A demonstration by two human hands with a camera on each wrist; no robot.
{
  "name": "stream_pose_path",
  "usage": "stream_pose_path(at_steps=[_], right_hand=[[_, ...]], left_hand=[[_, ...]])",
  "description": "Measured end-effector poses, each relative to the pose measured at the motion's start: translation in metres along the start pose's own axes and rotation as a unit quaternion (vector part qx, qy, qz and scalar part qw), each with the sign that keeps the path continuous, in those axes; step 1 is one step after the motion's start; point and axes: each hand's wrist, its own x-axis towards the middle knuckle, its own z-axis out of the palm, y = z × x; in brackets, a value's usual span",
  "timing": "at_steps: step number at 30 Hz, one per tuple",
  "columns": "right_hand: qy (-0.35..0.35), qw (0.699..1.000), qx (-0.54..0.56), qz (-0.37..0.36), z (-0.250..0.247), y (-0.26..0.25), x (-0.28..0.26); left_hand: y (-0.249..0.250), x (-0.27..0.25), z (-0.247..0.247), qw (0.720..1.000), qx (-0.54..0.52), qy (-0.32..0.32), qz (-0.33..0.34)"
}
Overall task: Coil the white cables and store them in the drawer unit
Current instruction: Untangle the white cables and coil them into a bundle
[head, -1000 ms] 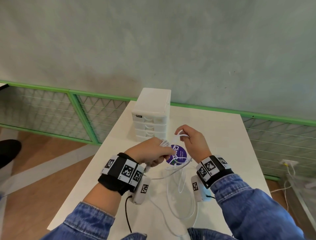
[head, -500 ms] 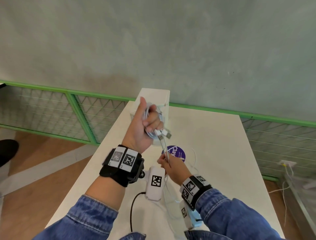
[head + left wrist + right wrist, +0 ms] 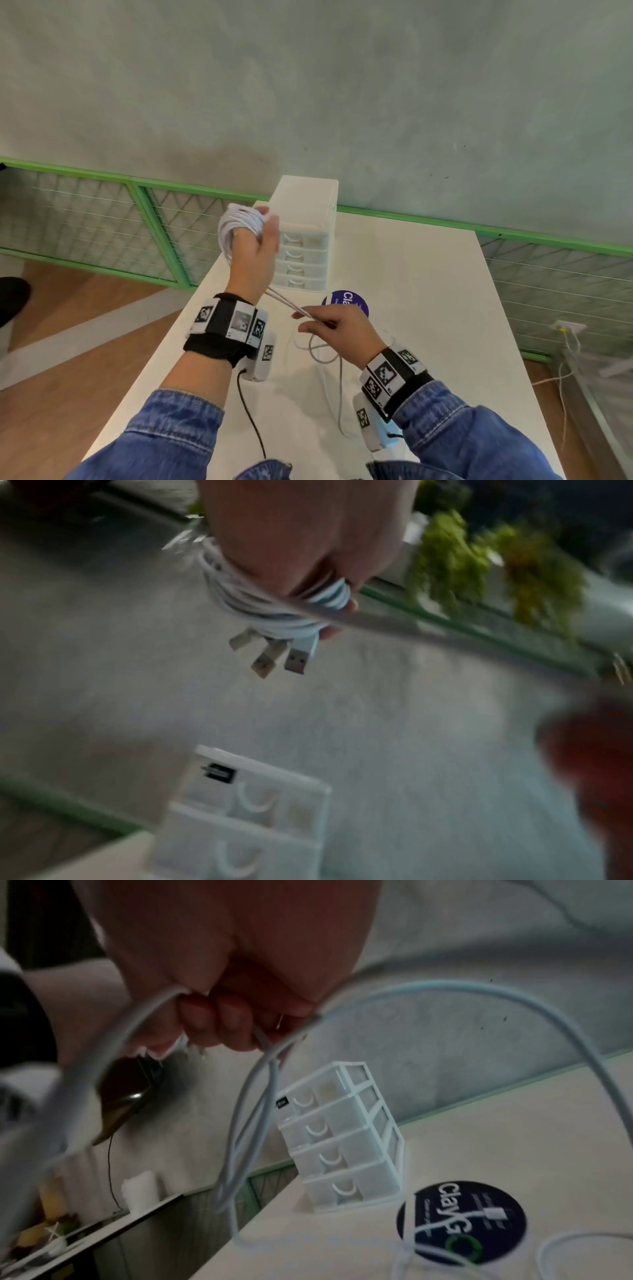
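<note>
The left hand (image 3: 252,253) is raised beside the drawer unit (image 3: 305,236), fingers wrapped by and curled round a coil of white cables (image 3: 239,224) — three USB plugs (image 3: 274,657) hang out of the bundle, pointing down. From the coil, taut strands run diagonally down toward the near right, into the right hand (image 3: 337,330), which pinches them. Slack loops lie on the white table (image 3: 428,308) by the purple sticker (image 3: 349,301). The unit stands at the table's far-left corner — drawers closed.
</note>
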Motion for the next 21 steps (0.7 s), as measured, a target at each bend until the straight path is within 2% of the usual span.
stream_pose_path(at_steps=[2, 4, 6, 8, 11, 13, 15, 17, 19, 21], right_hand=[[0.038, 0.999, 0.010, -0.019, -0.004, -0.003, 0.003], [0.079, 0.996, -0.005, -0.030, -0.011, -0.001, 0.006], [0.118, 0.993, -0.012, -0.027, -0.019, 0.004, 0.007], [0.136, 0.990, -0.019, -0.014, -0.030, 0.006, 0.007], [0.130, 0.988, -0.086, -0.004, -0.042, 0.006, 0.003], [0.100, 0.983, -0.150, 0.027, -0.046, 0.012, 0.001], [0.065, 0.980, -0.164, 0.092, -0.049, 0.023, -0.002], [0.028, 0.974, -0.174, 0.144, -0.051, 0.038, -0.008], [-0.002, 0.966, -0.185, 0.182, -0.052, 0.050, -0.016], [-0.003, 0.962, -0.172, 0.211, -0.053, 0.058, -0.026]], left_hand=[[-0.012, -0.010, 0.000, 0.987, 0.104, -0.120, -0.018], [-0.018, -0.018, 0.001, 0.954, 0.170, -0.241, -0.062], [-0.013, -0.025, 0.004, 0.915, 0.208, -0.329, -0.106], [-0.004, -0.031, 0.009, 0.888, 0.187, -0.387, -0.165], [0.008, -0.037, 0.014, 0.852, 0.090, -0.458, -0.236], [0.012, -0.037, 0.016, 0.853, 0.102, -0.456, -0.234], [0.015, -0.035, 0.017, 0.879, 0.113, -0.407, -0.220], [0.017, -0.032, 0.016, 0.911, 0.110, -0.342, -0.201], [0.015, -0.027, 0.011, 0.944, 0.088, -0.249, -0.199], [0.010, -0.022, 0.005, 0.966, 0.063, -0.154, -0.197]])
